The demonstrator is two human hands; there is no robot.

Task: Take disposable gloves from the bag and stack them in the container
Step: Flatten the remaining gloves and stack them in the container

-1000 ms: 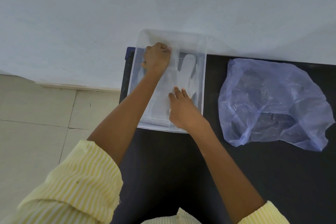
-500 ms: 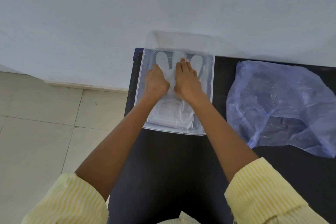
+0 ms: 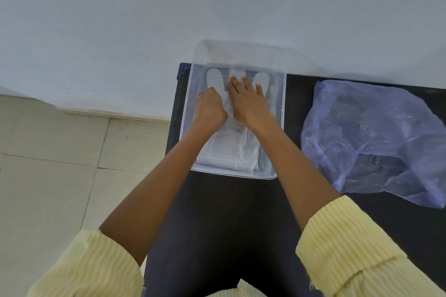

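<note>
A clear plastic container [image 3: 281, 128] sits at the far left of the black table [image 3: 229, 219], against the wall. A stack of translucent disposable gloves [image 3: 229, 152] lies flat inside it, fingertips toward the wall. My right hand [image 3: 249, 103] lies on the top glove with straight, spread fingers pressing it down. My left hand [image 3: 210, 109] rests beside it on the gloves with its fingers curled under; nothing shows in its grip. The crumpled bluish plastic bag [image 3: 371, 135] lies to the right of the container, its opening toward me.
A pale wall [image 3: 217, 7] rises right behind the container. The table's left edge runs just left of the container, with tiled floor [image 3: 60, 164] below. Dark tabletop lies between me and the container.
My left hand has drawn back from the far end of the glove to its middle. My right hand has slid from the cuff end forward onto the glove's fingers. The camera has shifted.
</note>
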